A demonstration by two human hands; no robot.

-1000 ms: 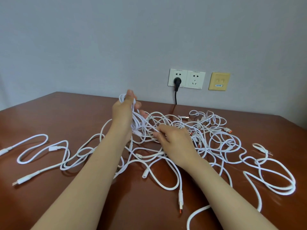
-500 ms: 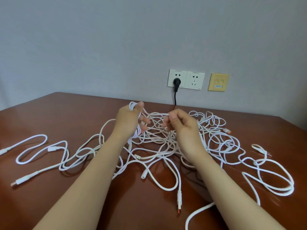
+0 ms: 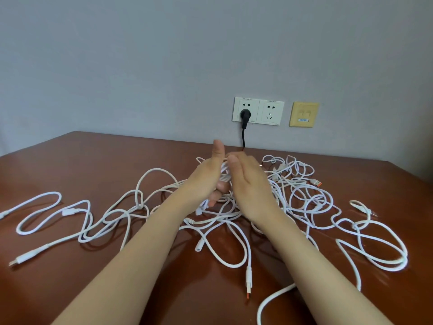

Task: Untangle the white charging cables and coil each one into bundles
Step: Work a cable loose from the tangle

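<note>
1. Trailing across the left of the reddish-brown wooden tabletop [image 3: 93, 165], long white cable tails [image 3: 68, 211] cross one another in loops toward the middle. A hard pull on the strand being wound could cinch those crossings into knots.
2. The left hand [image 3: 203, 184], thumb raised, curls its fingers round a small coil of white cable [image 3: 224, 174] held above the tabletop. If that grip slackens, the wound turns could spring open and come undone.
3. The right hand [image 3: 251, 186] lies against the coil with fingers nearly straight; whether it pinches a strand I cannot tell. Winding in a strand that belongs to another cable would bind the two together.
4. The tangled heap of white charging cables [image 3: 304, 200] lies on the tabletop beneath and to the right of both hands. Its orange-tipped plugs [image 3: 317, 183] could snag in a loop and drag the whole heap along.
</note>
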